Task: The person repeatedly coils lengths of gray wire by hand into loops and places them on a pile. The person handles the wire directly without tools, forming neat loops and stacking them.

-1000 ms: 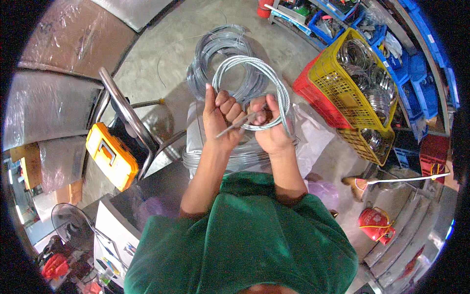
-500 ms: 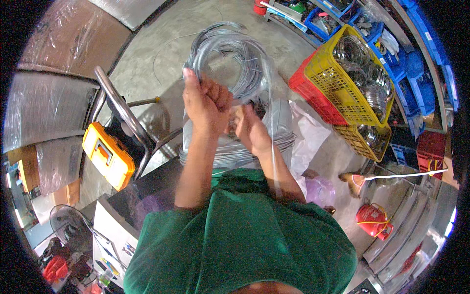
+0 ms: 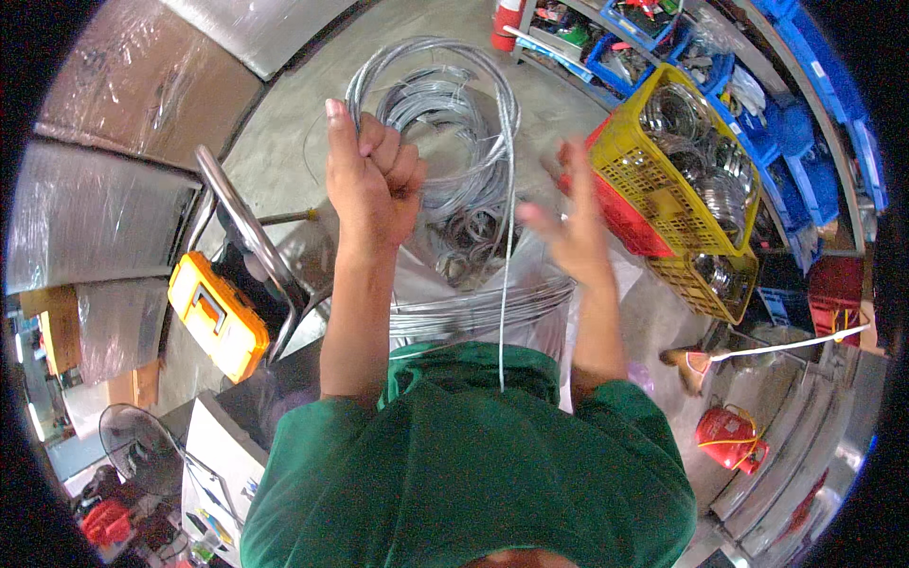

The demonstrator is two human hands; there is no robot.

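My left hand (image 3: 371, 185) is closed around a looped coil of grey wire cable (image 3: 504, 87), with the thumb pointing up. The loop stands up and away to the right of the fist, and one strand hangs down toward my shirt. Right of that strand, my right hand (image 3: 579, 237) is open with fingers apart, slightly blurred and touching nothing I can see. Beyond the held loop, more coils of grey wire (image 3: 421, 99) lie in a heap. Close to my body sits a wide coil of wire (image 3: 530, 305) around pale plastic sheeting, partly hidden by my arms.
At the right stand a yellow crate (image 3: 653, 166) full of shiny metal rings and a red crate (image 3: 630, 222). Blue bins (image 3: 795, 123) line a rack behind. A metal-tubed frame (image 3: 248, 222) and an orange case (image 3: 218, 317) are at the left. A red gas cylinder (image 3: 729, 438) stands lower right.
My right hand has moved away from the left hand, out to the right, and its fingers have spread. My left hand has shifted slightly left, still gripping the cable loop.
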